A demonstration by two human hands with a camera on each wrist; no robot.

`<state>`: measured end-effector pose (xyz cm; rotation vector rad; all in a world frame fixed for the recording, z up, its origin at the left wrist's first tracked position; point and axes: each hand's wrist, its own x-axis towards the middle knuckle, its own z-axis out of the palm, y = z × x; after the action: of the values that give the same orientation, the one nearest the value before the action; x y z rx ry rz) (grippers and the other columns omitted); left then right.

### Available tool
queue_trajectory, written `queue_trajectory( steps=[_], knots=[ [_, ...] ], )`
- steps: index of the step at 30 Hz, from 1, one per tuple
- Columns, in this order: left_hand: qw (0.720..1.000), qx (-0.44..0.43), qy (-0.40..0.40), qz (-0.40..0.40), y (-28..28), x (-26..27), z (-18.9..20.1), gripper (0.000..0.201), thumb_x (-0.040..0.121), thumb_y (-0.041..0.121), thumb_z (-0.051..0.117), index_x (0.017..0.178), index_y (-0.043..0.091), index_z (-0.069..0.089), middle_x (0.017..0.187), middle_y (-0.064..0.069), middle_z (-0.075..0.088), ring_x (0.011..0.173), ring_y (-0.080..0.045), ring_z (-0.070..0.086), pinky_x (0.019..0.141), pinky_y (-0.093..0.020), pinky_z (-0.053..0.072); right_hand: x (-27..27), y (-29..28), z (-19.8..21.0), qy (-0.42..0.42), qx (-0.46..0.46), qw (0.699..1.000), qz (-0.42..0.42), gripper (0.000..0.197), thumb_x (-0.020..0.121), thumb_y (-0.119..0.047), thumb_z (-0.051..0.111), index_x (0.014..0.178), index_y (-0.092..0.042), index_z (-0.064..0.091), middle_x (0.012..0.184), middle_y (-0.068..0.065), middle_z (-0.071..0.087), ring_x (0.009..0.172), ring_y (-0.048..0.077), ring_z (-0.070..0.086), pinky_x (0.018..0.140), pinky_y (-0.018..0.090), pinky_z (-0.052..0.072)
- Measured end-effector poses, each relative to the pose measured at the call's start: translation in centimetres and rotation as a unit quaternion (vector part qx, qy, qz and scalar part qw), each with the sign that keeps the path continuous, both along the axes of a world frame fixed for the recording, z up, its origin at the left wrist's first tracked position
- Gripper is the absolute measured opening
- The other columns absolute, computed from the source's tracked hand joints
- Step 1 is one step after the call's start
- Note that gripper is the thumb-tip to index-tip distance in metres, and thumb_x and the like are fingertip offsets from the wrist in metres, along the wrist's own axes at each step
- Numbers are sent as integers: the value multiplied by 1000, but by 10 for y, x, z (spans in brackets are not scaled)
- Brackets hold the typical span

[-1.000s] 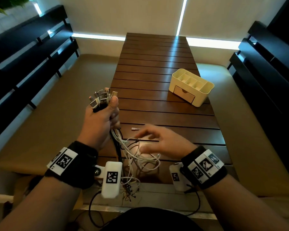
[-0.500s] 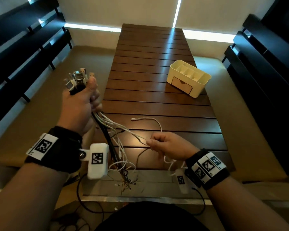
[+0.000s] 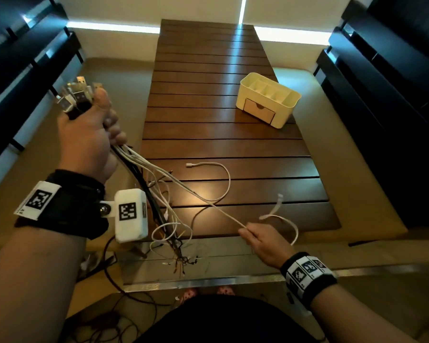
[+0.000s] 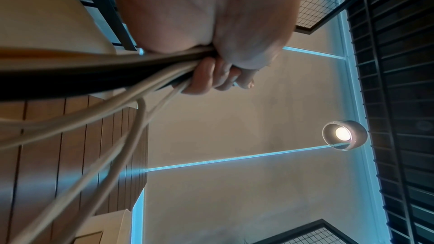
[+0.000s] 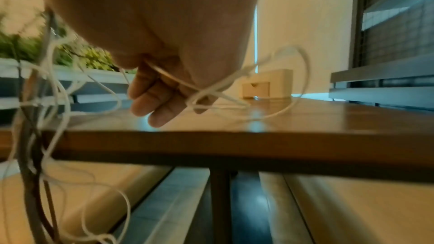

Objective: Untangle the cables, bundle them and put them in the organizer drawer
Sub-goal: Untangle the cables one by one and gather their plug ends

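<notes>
The left hand (image 3: 84, 142) clenched a bundle of cables (image 3: 144, 174) raised beside the wooden counter (image 3: 208, 95), USB plugs (image 3: 77, 95) jutting above the fist. The right hand (image 3: 265, 243) pinched one white cable (image 3: 208, 201) drawn taut from the bundle. The cream organizer (image 3: 290, 107) stood farther back, its drawer (image 3: 259, 111) closed.

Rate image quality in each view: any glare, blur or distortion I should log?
Head view: dim, bright glare streak down the table, wide-angle bending at the edges, right hand sharp. Left wrist view: bare ceiling lamp flares; cables near the lens are soft. Right wrist view: motion blur on the white cable and organizer.
</notes>
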<state>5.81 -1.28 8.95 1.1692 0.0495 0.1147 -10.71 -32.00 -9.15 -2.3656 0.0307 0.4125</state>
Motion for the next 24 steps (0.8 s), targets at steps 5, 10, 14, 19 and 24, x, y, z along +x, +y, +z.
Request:
queue_trajectory(
  steps=[5,10,14,19,24],
  knots=[
    [1000,-17,2,-10,-11,-4,-1,32,85,45,72,87,20,53,59,9,42,47,-5,35,44,-20,32,0,1,-8,51,-31,998,17,56,102,-59,26,79,-22,62,79,-6,66,78,10,61,103,35,37],
    [999,0,1,-54,-39,-20,-4,24,98,33,61,82,20,49,60,6,39,49,-7,34,46,-20,31,29,30,20,25,-47,996,73,49,100,-61,29,81,-29,61,87,2,67,81,19,61,81,43,53],
    [998,0,10,-63,-39,-26,-2,24,99,33,60,81,19,50,60,7,41,48,-6,35,46,-20,30,39,52,19,25,-22,998,54,53,101,-58,31,87,-21,66,85,-1,69,81,16,65,83,41,54],
    [999,14,20,-47,-25,-30,0,22,97,35,63,86,19,52,60,8,44,49,-6,38,47,-21,33,14,62,-1,208,44,977,36,57,94,-72,34,83,-26,66,88,-1,70,82,16,66,80,34,53],
    [999,24,20,-38,-17,-38,-2,20,98,32,61,88,18,50,62,6,40,51,-7,33,48,-21,30,-13,33,-25,367,-56,923,105,85,83,-87,26,138,-30,56,148,-3,51,133,19,48,114,46,32]
  ],
)
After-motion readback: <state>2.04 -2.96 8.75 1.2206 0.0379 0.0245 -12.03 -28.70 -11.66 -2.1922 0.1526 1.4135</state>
